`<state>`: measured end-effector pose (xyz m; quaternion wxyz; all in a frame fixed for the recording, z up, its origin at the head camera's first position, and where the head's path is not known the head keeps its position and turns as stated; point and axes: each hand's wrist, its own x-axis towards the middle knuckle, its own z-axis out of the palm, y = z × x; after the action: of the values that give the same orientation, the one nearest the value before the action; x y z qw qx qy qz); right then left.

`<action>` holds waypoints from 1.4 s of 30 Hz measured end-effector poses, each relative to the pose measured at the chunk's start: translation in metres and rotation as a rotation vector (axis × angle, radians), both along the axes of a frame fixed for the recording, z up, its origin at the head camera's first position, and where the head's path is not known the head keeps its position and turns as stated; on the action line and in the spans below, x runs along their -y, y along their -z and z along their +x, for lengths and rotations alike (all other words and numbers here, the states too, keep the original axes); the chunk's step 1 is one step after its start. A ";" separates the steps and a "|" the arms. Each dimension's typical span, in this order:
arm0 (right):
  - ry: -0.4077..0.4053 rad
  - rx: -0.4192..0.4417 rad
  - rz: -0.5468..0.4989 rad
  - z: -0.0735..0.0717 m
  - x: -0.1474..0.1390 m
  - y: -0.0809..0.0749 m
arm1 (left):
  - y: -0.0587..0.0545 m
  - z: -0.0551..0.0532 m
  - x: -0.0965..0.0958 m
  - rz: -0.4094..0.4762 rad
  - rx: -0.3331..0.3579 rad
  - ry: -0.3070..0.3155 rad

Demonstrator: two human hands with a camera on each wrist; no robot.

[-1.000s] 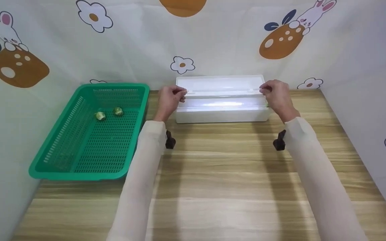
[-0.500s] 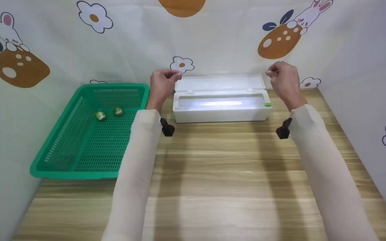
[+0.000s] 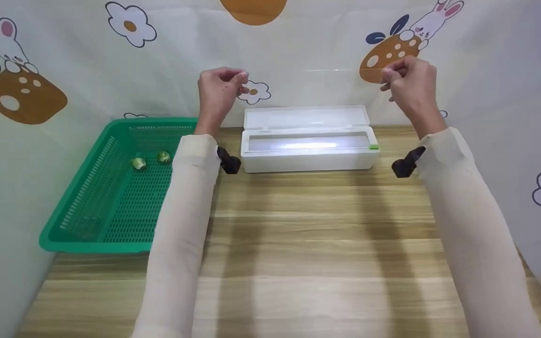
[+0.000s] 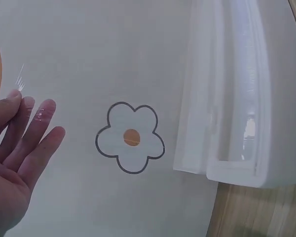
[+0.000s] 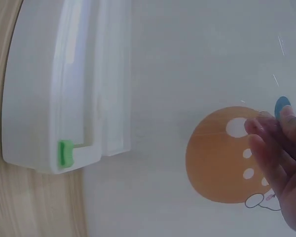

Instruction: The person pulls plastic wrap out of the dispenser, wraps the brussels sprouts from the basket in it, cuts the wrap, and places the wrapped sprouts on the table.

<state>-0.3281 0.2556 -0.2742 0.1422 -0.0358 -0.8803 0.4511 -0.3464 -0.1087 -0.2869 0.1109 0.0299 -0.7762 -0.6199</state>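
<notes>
A white cling film dispenser box (image 3: 308,162) stands on the table against the back wall. Its lid (image 3: 305,117) is tipped back, and a green slider (image 5: 65,153) sits at the right end of the slot. Above the box, a sheet of clear cling film (image 3: 329,70) shows only as thin glints. My left hand (image 3: 218,94) is raised beyond the box's left end, pinching a film corner between thumb and forefinger; film clings to other fingers in the left wrist view. My right hand (image 3: 415,89), at the same height on the right, pinches the other corner.
A green plastic basket (image 3: 96,246) stands on the left of the wooden table (image 3: 308,244), partly behind the left forearm. Two small Brussels sprouts (image 3: 139,163) lie in it. Patterned cloth walls (image 3: 176,56) enclose the back and sides.
Both hands have risen from the box's slot to well above it and moved slightly apart, drawing the cling film up. The box and basket have stayed in place.
</notes>
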 end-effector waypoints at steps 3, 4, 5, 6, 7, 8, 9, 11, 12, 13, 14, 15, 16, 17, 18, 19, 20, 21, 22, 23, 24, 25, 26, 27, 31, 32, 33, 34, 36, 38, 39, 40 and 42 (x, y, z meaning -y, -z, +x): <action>-0.002 -0.041 -0.026 0.002 0.001 -0.008 | -0.007 0.002 0.001 0.039 -0.032 -0.013; -0.005 -0.055 -0.034 0.002 0.002 -0.010 | -0.010 0.002 0.002 0.052 -0.040 -0.017; -0.007 -0.068 -0.037 0.003 0.002 -0.013 | -0.013 0.003 0.002 0.061 -0.048 -0.020; -0.009 -0.080 -0.041 0.003 0.002 -0.015 | -0.016 0.003 0.002 0.071 -0.054 -0.022; -0.011 -0.093 -0.046 0.004 0.002 -0.017 | -0.018 0.004 0.002 0.076 -0.061 -0.024; -0.011 -0.108 -0.048 0.004 0.002 -0.019 | -0.021 0.004 0.002 0.082 -0.067 -0.024; -0.009 -0.118 -0.051 0.005 0.003 -0.021 | -0.024 0.005 0.003 0.087 -0.073 -0.023; -0.005 -0.154 -0.046 0.006 0.004 -0.025 | -0.029 0.006 0.004 0.088 -0.099 -0.014; -0.005 -0.169 -0.046 0.007 0.005 -0.026 | -0.031 0.006 0.004 0.087 -0.111 -0.010; -0.006 -0.185 -0.048 0.007 0.005 -0.028 | -0.033 0.007 0.005 0.083 -0.122 -0.007; -0.008 -0.200 -0.047 0.007 0.006 -0.029 | -0.035 0.008 0.006 0.081 -0.132 -0.002; -0.012 -0.213 -0.048 0.008 0.007 -0.030 | -0.036 0.009 0.007 0.080 -0.139 0.002; -0.016 -0.228 -0.046 0.009 0.008 -0.031 | -0.038 0.011 0.009 0.079 -0.147 0.008; -0.020 -0.234 -0.053 0.011 0.008 -0.031 | -0.039 0.013 0.011 0.080 -0.150 0.011; -0.023 -0.240 -0.056 0.013 0.009 -0.032 | -0.039 0.015 0.013 0.081 -0.156 0.016; -0.028 -0.248 -0.059 0.016 0.010 -0.033 | -0.040 0.018 0.015 0.085 -0.160 0.023; -0.036 -0.256 -0.065 0.019 0.010 -0.034 | -0.041 0.021 0.018 0.090 -0.163 0.033; -0.047 -0.266 -0.066 0.023 0.010 -0.035 | -0.042 0.025 0.021 0.088 -0.172 0.043; -0.057 -0.278 -0.064 0.027 0.011 -0.035 | -0.042 0.029 0.023 0.087 -0.185 0.057; -0.071 -0.291 -0.064 0.032 0.010 -0.036 | -0.042 0.034 0.026 0.086 -0.197 0.073; -0.085 -0.303 -0.063 0.037 0.010 -0.036 | -0.042 0.039 0.029 0.082 -0.205 0.091; -0.099 -0.312 -0.064 0.043 0.009 -0.036 | -0.042 0.044 0.031 0.077 -0.213 0.112; -0.113 -0.321 -0.058 0.048 0.008 -0.035 | -0.041 0.050 0.034 0.070 -0.220 0.133; -0.124 -0.327 -0.047 0.055 0.007 -0.033 | -0.041 0.056 0.036 0.053 -0.228 0.154; -0.176 -0.337 0.013 0.082 -0.001 -0.022 | -0.034 0.086 0.044 -0.042 -0.211 0.229; -0.195 -0.335 0.031 0.089 -0.004 -0.018 | -0.032 0.093 0.045 -0.067 -0.198 0.245; -0.217 -0.335 0.044 0.095 -0.007 -0.015 | -0.029 0.101 0.047 -0.103 -0.185 0.259; -0.244 -0.330 0.056 0.100 -0.009 -0.012 | -0.026 0.108 0.049 -0.134 -0.171 0.276; -0.306 -0.295 0.067 0.110 -0.015 -0.006 | -0.020 0.119 0.053 -0.194 -0.134 0.325; -0.369 -0.223 0.096 0.119 -0.022 -0.002 | -0.012 0.127 0.056 -0.270 -0.081 0.402; -0.412 -0.176 0.111 0.122 -0.025 0.001 | -0.008 0.131 0.057 -0.316 -0.053 0.450; -0.455 -0.124 0.130 0.124 -0.027 0.003 | -0.004 0.134 0.058 -0.356 -0.022 0.502; -0.556 -0.028 0.165 0.127 -0.030 0.009 | 0.003 0.141 0.061 -0.430 0.045 0.602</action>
<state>-0.2012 0.2861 -0.2831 0.0277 0.2245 -0.8881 0.4001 -0.2056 -0.1698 -0.2902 -0.0900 -0.2101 -0.8650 -0.4468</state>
